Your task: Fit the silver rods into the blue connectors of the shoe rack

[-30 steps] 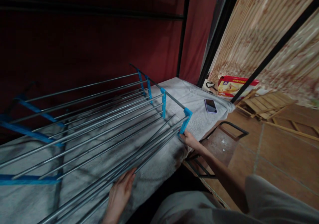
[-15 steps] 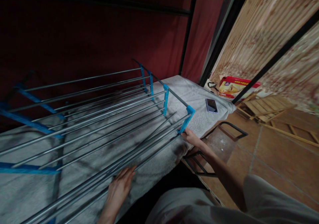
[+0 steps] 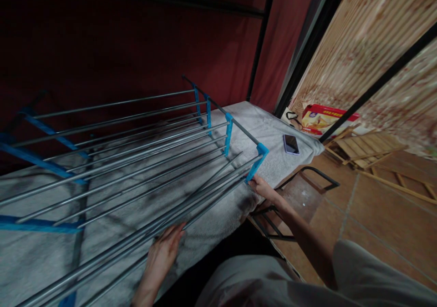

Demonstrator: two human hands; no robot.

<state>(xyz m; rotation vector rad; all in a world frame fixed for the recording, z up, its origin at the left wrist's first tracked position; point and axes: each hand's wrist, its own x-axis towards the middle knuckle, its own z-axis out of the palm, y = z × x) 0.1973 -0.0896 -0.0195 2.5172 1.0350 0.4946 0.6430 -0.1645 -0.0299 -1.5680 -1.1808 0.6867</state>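
A metal rack (image 3: pixel 136 170) of long grey tubes joined by blue plastic end pieces lies across a grey blanket (image 3: pixel 249 120). My left hand (image 3: pixel 165 248) is closed around the nearest tube (image 3: pixel 215 202), roughly midway along it; the fingertips are partly hidden under the tube. At the near right corner, my right hand (image 3: pixel 262 188) pinches the lower end of a blue bracket (image 3: pixel 256 162), where the near tube meets it. Its fingers are partly hidden by the bracket. One loose-looking thin tube (image 3: pixel 221 169) lies slantwise among the others.
A phone (image 3: pixel 291 144) rests on the blanket at right. Beyond are a red and yellow box (image 3: pixel 324 119) and a folded wooden piece (image 3: pixel 373 147) on the tiled floor. A dark-framed chair (image 3: pixel 303 191) stands close to my right arm. Black posts (image 3: pixel 260 43) rise behind.
The tube's near left end sits slightly lower and further left in view. Both hands keep nearly the same places and holds; the view has shifted a little.
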